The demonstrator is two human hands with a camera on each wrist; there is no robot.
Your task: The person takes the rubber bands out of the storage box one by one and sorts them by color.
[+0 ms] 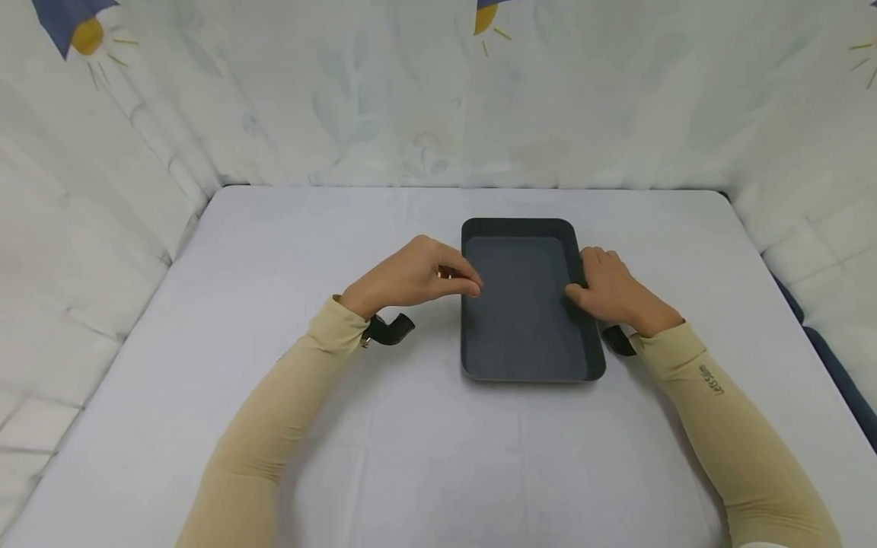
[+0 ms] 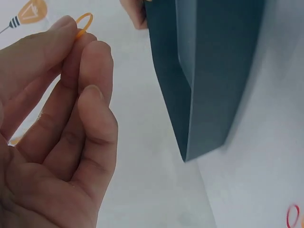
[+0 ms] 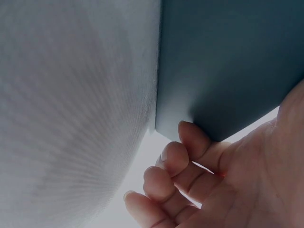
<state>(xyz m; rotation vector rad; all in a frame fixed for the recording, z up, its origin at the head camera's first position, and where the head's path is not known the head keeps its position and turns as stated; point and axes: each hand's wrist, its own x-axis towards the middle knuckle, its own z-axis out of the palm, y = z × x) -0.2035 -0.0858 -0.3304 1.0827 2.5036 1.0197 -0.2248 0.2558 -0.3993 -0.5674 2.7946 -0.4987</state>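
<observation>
A dark grey rectangular tray (image 1: pixel 521 358) rests on the white-covered table. Over its left rim, my left hand (image 1: pixel 428 274) pinches a small thin orange loop, like a rubber band (image 2: pixel 85 24), between thumb and index finger. The loop is too small to make out in the head view. At the tray's right side my right hand (image 1: pixel 610 289) holds the wall, thumb over the rim and fingers along the outside. In the right wrist view those fingers (image 3: pixel 190 137) lie against the outer wall, loosely bent.
A small red loop (image 2: pixel 293 216) shows on the white surface in the left wrist view's lower corner, with a bit of orange beside it. Patterned fabric (image 1: pixel 411 99) hangs behind the table (image 1: pixel 438 457) and along both sides.
</observation>
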